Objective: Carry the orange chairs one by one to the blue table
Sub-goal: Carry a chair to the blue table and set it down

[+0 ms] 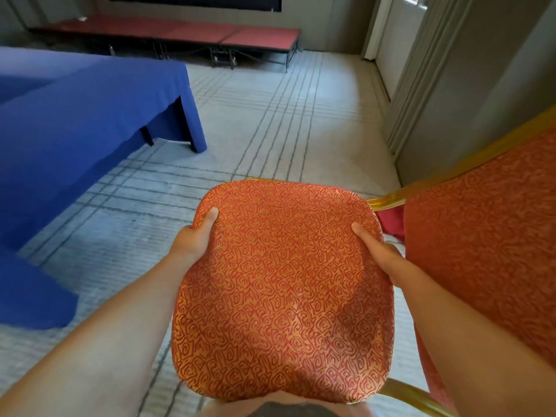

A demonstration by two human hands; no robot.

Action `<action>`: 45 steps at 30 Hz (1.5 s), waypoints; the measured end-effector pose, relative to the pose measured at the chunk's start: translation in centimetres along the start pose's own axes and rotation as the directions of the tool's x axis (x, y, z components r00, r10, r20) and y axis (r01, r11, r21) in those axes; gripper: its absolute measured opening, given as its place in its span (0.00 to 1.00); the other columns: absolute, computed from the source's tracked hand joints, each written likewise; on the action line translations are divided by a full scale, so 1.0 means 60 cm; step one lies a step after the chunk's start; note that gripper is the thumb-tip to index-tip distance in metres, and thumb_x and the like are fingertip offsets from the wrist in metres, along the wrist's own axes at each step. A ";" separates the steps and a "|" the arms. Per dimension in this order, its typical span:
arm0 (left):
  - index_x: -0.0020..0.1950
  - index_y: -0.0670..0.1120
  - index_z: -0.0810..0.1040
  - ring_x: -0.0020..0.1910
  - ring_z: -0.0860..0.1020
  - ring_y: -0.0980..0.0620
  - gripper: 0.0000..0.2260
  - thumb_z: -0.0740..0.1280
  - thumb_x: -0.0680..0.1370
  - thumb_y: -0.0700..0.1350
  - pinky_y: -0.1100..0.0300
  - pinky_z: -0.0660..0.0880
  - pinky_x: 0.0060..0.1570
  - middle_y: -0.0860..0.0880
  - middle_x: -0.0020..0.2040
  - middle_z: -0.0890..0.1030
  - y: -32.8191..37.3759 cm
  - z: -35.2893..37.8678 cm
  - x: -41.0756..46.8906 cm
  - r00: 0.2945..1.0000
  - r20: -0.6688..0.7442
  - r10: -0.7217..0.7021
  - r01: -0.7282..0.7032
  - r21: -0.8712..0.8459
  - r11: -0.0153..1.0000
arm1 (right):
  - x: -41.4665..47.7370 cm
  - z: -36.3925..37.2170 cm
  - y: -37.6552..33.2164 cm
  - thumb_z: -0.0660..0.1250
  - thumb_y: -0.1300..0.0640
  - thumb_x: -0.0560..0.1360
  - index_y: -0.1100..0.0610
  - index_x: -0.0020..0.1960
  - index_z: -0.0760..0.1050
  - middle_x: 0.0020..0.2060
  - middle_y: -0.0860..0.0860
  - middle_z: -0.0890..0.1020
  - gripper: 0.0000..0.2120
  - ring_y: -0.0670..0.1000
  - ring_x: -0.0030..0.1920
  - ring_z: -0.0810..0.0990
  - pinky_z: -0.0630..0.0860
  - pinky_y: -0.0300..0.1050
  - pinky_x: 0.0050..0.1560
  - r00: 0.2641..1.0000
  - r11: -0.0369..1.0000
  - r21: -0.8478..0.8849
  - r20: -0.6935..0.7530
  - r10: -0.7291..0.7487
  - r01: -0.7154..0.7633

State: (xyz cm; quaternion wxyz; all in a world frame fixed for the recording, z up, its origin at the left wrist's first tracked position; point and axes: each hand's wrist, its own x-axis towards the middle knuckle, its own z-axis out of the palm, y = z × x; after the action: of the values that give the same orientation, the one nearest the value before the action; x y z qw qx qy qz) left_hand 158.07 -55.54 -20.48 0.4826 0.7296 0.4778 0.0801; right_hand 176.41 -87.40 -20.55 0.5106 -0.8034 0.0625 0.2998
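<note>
- Gripping one orange chair (282, 296) by its seat edges are two hands: left hand (195, 233) and right hand (379, 251), thumbs on top, fingers hidden underneath.
- A second orange chair (481, 236) stands just beside it, at right.
- One blue table (75, 115) stands ahead left, apart from both chairs, on striped carpet (270, 115).

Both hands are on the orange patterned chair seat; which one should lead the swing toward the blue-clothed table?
Probably the left hand: it grips the left edge of the orange patterned chair seat, the side facing the blue-clothed table. The right hand holds the far edge, beside a second orange chair.
</note>
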 end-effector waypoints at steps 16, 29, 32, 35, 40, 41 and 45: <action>0.68 0.36 0.73 0.68 0.71 0.39 0.45 0.56 0.71 0.74 0.51 0.65 0.67 0.34 0.67 0.73 0.227 0.101 0.523 0.997 0.006 -0.079 0.079 0.045 0.996 | 0.535 0.083 -0.279 0.72 0.20 0.46 0.51 0.64 0.77 0.52 0.54 0.85 0.55 0.58 0.51 0.84 0.78 0.58 0.60 0.992 0.993 -0.014 0.050 0.118 -0.118; 0.68 0.40 0.74 0.65 0.73 0.40 0.48 0.54 0.67 0.78 0.51 0.66 0.65 0.37 0.66 0.75 0.542 0.111 1.031 0.998 0.048 0.036 -0.040 0.068 0.997 | 0.898 0.186 -0.644 0.70 0.19 0.46 0.54 0.66 0.76 0.57 0.55 0.82 0.58 0.58 0.55 0.81 0.75 0.57 0.64 0.997 0.995 0.082 -0.041 0.062 -0.059; 0.70 0.39 0.72 0.66 0.72 0.39 0.49 0.53 0.67 0.78 0.51 0.66 0.65 0.37 0.68 0.74 0.598 0.135 1.138 0.997 0.074 0.018 -0.026 0.104 0.994 | 0.984 0.198 -0.720 0.70 0.21 0.52 0.55 0.68 0.75 0.58 0.56 0.82 0.55 0.58 0.56 0.81 0.75 0.56 0.65 0.997 0.996 0.065 -0.046 0.066 -0.063; 0.70 0.39 0.72 0.66 0.72 0.38 0.49 0.51 0.67 0.78 0.51 0.66 0.65 0.36 0.67 0.74 0.638 0.183 1.244 0.997 0.077 0.020 -0.028 0.105 0.994 | 1.099 0.203 -0.786 0.70 0.21 0.51 0.57 0.68 0.74 0.59 0.57 0.81 0.56 0.59 0.57 0.80 0.74 0.56 0.65 0.995 0.995 0.044 -0.045 0.087 -0.085; 0.66 0.41 0.76 0.62 0.75 0.39 0.52 0.50 0.63 0.81 0.51 0.68 0.61 0.37 0.64 0.77 0.756 0.253 1.438 0.999 0.038 0.009 -0.011 0.047 0.999 | 1.312 0.198 -0.938 0.71 0.21 0.51 0.53 0.67 0.76 0.57 0.56 0.83 0.53 0.57 0.55 0.81 0.75 0.56 0.64 0.998 0.997 0.056 -0.027 0.060 -0.059; 0.66 0.40 0.76 0.62 0.75 0.39 0.50 0.52 0.64 0.80 0.51 0.68 0.61 0.37 0.63 0.77 0.785 0.264 1.473 0.999 0.037 -0.004 0.003 0.027 1.000 | 1.354 0.193 -0.972 0.71 0.21 0.49 0.52 0.66 0.76 0.57 0.55 0.83 0.54 0.57 0.54 0.82 0.75 0.56 0.64 0.998 0.998 0.047 -0.027 0.053 -0.052; 0.66 0.41 0.74 0.63 0.74 0.39 0.50 0.53 0.64 0.81 0.49 0.67 0.64 0.38 0.64 0.76 0.858 0.301 1.587 0.997 0.012 -0.081 0.081 -0.002 0.997 | 1.502 0.190 -1.070 0.71 0.20 0.47 0.50 0.65 0.77 0.55 0.55 0.83 0.54 0.57 0.54 0.82 0.75 0.58 0.64 0.996 0.997 0.007 0.049 0.078 -0.079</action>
State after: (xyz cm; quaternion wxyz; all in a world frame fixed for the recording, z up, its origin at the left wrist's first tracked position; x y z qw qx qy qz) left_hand 250.94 2.92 -22.49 0.4890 0.7096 0.5041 0.0566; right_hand 270.97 -28.86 -22.82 0.5035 -0.7904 0.0830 0.3388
